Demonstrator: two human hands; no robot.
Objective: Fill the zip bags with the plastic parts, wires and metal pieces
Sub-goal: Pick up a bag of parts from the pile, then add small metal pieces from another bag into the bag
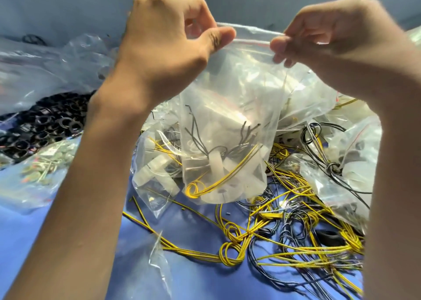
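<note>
The clear, floppy plastic zip bag [227, 99], loaded with white plastic parts [215, 163] and yellow and black wires [230, 176], hangs above the blue tabletop [109, 242]. The left hand [168, 44] and right hand [337, 49] each have their grip pinched on the bag's top zip strip [250, 40]. The bag looks thin, slippery and bottom-heavy, so that stiffer strip is probably the best hold.
</note>
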